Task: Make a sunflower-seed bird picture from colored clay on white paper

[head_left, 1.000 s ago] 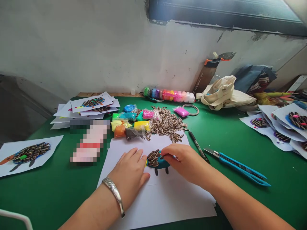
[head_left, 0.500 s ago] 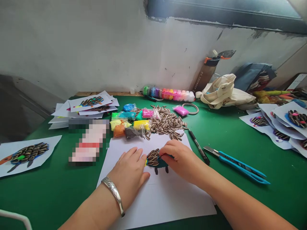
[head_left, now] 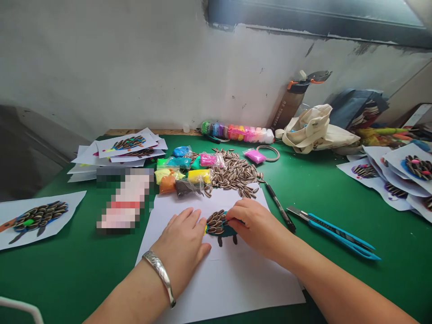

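Observation:
A white sheet of paper (head_left: 236,279) lies in front of me with a small bird-like figure on it. Its body is dark teal clay (head_left: 229,231) with two dark legs, and a bit of yellow shows at the left end. Striped sunflower seeds (head_left: 216,222) overlap on the left part of the body. My left hand (head_left: 184,238), with a silver bangle at the wrist, rests flat on the paper beside the yellow end, fingers stretched out. My right hand (head_left: 253,225) pinches a sunflower seed, mostly hidden by the fingers, against the clay body.
Behind the paper lie a seed pile (head_left: 236,173) and several bagged clays (head_left: 182,175). A black pen (head_left: 280,207) and a blue utility knife (head_left: 337,234) are at right. Finished seed pictures (head_left: 40,218) lie left, with paper stacks on both sides. A bottle (head_left: 288,105) leans against the wall.
My right hand has shifted very slightly to the right and down, still pinching at the clay body. My left hand stays in place.

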Demonstrator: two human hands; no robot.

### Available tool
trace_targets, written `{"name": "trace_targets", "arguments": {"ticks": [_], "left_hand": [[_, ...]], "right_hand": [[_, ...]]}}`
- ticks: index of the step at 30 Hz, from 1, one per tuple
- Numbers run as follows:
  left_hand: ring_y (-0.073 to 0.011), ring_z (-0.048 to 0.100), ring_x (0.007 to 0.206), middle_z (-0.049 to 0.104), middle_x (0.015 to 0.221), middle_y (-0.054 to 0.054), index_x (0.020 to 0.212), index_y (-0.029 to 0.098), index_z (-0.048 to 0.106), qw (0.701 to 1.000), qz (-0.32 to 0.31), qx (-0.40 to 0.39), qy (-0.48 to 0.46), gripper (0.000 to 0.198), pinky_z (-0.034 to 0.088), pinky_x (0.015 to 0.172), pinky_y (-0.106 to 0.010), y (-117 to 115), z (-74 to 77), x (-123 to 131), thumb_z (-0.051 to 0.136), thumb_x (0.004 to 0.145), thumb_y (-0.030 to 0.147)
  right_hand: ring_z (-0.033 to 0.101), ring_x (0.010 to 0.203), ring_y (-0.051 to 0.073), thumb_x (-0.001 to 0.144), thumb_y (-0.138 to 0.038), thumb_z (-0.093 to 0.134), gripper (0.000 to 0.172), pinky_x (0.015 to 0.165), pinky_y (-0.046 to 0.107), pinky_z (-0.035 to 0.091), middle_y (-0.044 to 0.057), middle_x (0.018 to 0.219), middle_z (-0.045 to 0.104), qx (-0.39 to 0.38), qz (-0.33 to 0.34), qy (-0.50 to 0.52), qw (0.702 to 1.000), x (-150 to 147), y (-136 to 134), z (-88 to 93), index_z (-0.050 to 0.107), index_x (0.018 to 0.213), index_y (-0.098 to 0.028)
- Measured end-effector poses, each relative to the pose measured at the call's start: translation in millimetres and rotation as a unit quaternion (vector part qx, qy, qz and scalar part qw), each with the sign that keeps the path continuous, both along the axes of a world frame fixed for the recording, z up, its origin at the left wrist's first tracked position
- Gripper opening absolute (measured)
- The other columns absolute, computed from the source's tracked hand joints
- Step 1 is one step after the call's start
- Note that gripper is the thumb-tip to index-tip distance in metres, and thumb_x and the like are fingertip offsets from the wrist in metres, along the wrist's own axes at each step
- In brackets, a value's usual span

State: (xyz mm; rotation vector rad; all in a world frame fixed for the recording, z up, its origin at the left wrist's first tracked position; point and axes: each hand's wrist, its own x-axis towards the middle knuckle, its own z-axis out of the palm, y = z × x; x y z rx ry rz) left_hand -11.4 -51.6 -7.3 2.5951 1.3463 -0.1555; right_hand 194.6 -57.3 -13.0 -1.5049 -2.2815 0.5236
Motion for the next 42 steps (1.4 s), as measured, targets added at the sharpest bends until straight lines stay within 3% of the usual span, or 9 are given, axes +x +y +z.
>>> {"name": "trace_targets", "arguments": {"ticks": [4,14,20,25,31,37,42], "left_hand": [[-0.0323,0.042,0.128,0.054,0.133,-0.013,0.120,0.017,0.059,1.000,0.009,0.005,-0.012,0.038,0.038,0.105,-0.052,0,-1.6,-1,0.056,0.082,0.025],[-0.0341,0.040,0.130,0.051,0.137,-0.016,0.123,0.015,0.058,0.999,0.016,-0.041,0.014,0.040,0.036,0.106,-0.054,1,10.8,4,0.056,0.084,0.025],[-0.0337,0.042,0.128,0.052,0.135,-0.015,0.118,0.015,0.060,0.999,0.013,-0.041,0.023,0.036,0.037,0.105,-0.054,2,14.6,6,0.055,0.084,0.024],[-0.0336,0.041,0.129,0.051,0.136,-0.016,0.122,0.014,0.057,0.999,0.010,-0.034,0.018,0.039,0.037,0.105,-0.054,2,8.4,3,0.053,0.084,0.025],[-0.0317,0.042,0.128,0.053,0.135,-0.013,0.119,0.019,0.059,1.000,0.015,-0.006,0.002,0.038,0.038,0.104,-0.052,1,-0.2,0,0.055,0.081,0.026],[-0.0344,0.039,0.131,0.050,0.138,-0.017,0.126,0.012,0.056,0.998,0.017,-0.051,0.021,0.043,0.035,0.107,-0.055,2,12.4,5,0.053,0.084,0.024],[-0.0342,0.038,0.132,0.049,0.138,-0.017,0.125,0.013,0.056,0.998,0.017,-0.058,0.031,0.041,0.035,0.107,-0.055,2,17.0,7,0.052,0.085,0.024]], "right_hand": [[0.053,0.076,0.015,0.085,-0.011,0.059,0.011,0.067,0.026,0.036,0.002,0.075,0.061,0.010,-0.002,-0.002,1.000,-1,0,-3.2,0.067,0.081,-0.018],[0.050,0.076,0.016,0.086,-0.011,0.056,0.013,0.066,0.026,0.034,0.002,0.073,0.059,0.032,-0.004,0.000,0.999,-8,-1,-16.2,0.064,0.079,-0.017],[0.053,0.076,0.015,0.083,-0.010,0.059,0.012,0.066,0.025,0.036,0.002,0.078,0.060,0.009,-0.018,0.020,1.000,-6,0,-7.5,0.067,0.085,-0.019],[0.053,0.073,0.014,0.083,-0.009,0.058,0.015,0.064,0.025,0.035,0.002,0.074,0.060,-0.003,-0.054,0.003,0.999,0,1,3.1,0.068,0.076,-0.018],[0.052,0.070,0.014,0.082,-0.013,0.060,0.015,0.063,0.026,0.032,0.001,0.067,0.059,-0.011,-0.032,-0.044,0.998,-1,1,-2.9,0.068,0.071,-0.019],[0.049,0.069,0.014,0.084,-0.013,0.054,0.019,0.063,0.027,0.029,0.001,0.066,0.056,0.025,-0.025,-0.070,0.997,-4,0,-7.5,0.064,0.068,-0.018],[0.047,0.069,0.014,0.084,-0.011,0.052,0.023,0.065,0.029,0.028,0.002,0.066,0.056,0.049,-0.008,-0.112,0.992,-9,-2,-3.5,0.058,0.063,-0.017]]}}
